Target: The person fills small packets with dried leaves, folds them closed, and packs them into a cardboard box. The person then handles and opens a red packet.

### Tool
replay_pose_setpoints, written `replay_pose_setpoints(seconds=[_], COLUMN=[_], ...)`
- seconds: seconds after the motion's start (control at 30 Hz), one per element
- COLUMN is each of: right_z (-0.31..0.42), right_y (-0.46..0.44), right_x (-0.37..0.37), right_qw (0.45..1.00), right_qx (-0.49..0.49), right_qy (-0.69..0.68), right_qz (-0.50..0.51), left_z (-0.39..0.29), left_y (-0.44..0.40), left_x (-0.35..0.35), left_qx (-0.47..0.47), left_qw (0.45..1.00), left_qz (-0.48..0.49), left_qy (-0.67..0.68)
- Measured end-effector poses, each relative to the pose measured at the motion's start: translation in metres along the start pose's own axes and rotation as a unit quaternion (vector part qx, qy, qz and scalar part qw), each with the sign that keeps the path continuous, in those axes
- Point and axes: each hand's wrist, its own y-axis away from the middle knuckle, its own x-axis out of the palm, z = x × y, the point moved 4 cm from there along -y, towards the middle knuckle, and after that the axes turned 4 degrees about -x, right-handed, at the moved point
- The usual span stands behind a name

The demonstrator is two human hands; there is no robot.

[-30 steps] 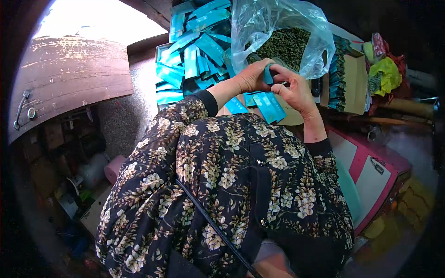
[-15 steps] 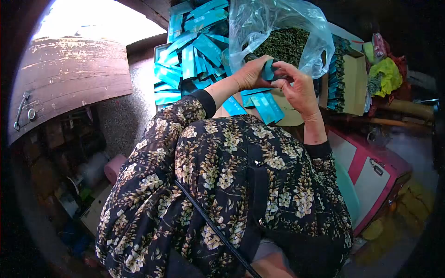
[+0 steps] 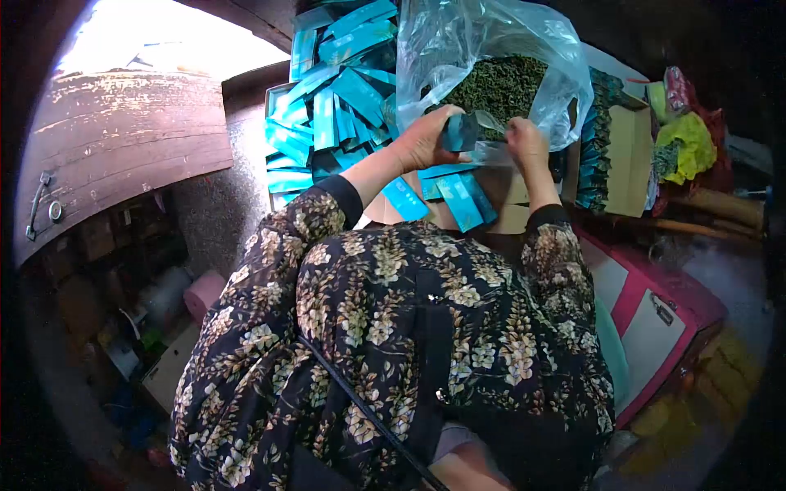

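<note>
My left hand [image 3: 427, 141] is wrapped round a dark teal packet [image 3: 460, 132] at the near edge of a clear plastic bag [image 3: 442, 37]. Dark green dried leaves [image 3: 503, 86] fill part of the bag. To the right, my right hand [image 3: 526, 141] is closed on the handle end of a clear scoop [image 3: 490, 122], whose other end is beside the packet's top. Several flat teal packets [image 3: 460, 201] lie just below my hands, and a heap of similar packets [image 3: 348, 94] lies to the left.
At right stands a cardboard box [image 3: 629, 155] with a row of upright packets [image 3: 600, 139]. Beyond it are yellow and red bags [image 3: 692, 147]. A brown wooden panel [image 3: 135, 135] is at left, and a pink and white case [image 3: 651, 323] is at lower right.
My hands have moved apart. My right hand has let go of the packet's rim and taken hold of the scoop; the packet remains in my left hand.
</note>
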Motion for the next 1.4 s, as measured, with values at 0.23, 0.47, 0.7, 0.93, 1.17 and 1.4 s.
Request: replay_pose_setpoints(seconds=[0.23,0.47,0.7,0.93,1.17,1.4], right_z=[-0.020,0.003,0.002,0.000,-0.023,-0.025], right_y=[-0.011,-0.014,-0.027,-0.034,-0.028,-0.026], right_x=[0.052,0.053,0.069,0.083,0.090,0.073], right_qw=[0.969,0.985,0.991,0.938,0.946,0.842], right_qx=[-0.094,-0.103,0.014,0.127,0.206,0.298], right_qy=[0.227,0.080,-0.114,-0.321,-0.240,-0.423], right_qz=[0.023,0.112,0.064,-0.022,-0.070,-0.152], left_z=[0.019,0.013,0.019,0.018,0.025,0.016], left_y=[0.014,0.015,0.016,0.012,0.011,0.008], left_x=[0.001,-0.005,-0.003,-0.001,0.003,0.001], left_qx=[-0.062,-0.046,-0.064,-0.072,-0.085,-0.098], left_qw=[0.998,0.999,0.997,0.997,0.996,0.995], left_qz=[-0.002,-0.019,-0.013,-0.006,0.010,0.026], left_qy=[-0.002,-0.014,0.031,0.002,-0.004,-0.010])
